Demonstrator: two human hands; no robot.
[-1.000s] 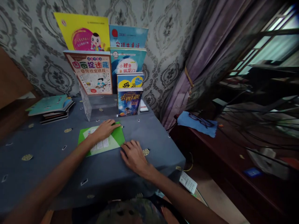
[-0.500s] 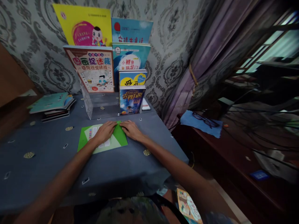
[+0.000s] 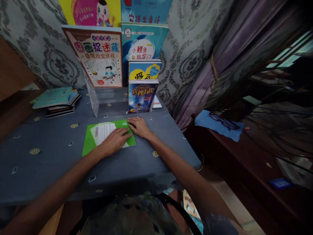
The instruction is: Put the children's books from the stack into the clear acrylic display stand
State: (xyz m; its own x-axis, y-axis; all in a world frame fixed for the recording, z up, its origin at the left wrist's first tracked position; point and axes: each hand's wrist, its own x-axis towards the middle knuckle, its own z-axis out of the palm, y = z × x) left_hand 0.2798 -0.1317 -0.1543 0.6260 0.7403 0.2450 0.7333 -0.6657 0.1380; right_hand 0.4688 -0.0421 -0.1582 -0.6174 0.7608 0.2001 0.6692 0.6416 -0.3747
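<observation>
A thin green book (image 3: 91,142) with a pale panel of print lies flat on the table, in front of a clear display stand. My left hand (image 3: 116,141) rests palm down across its right half, fingers stretched toward the right edge. At the book's upper right corner is my right hand (image 3: 140,127), its slightly bent fingers apart and touching the edge. The part of the cover under my left hand is hidden.
The clear stand (image 3: 110,109) holds several upright books, among them a brown-bordered picture book (image 3: 102,62) and a dark blue book (image 3: 141,98). A book stack (image 3: 55,99) lies left. Glasses (image 3: 223,121) sit on a blue cloth (image 3: 205,122) at right.
My left hand has slid down from the book's top edge onto its cover. My right hand stays by the upper right corner. The stand now appears larger, its top books cut off.
</observation>
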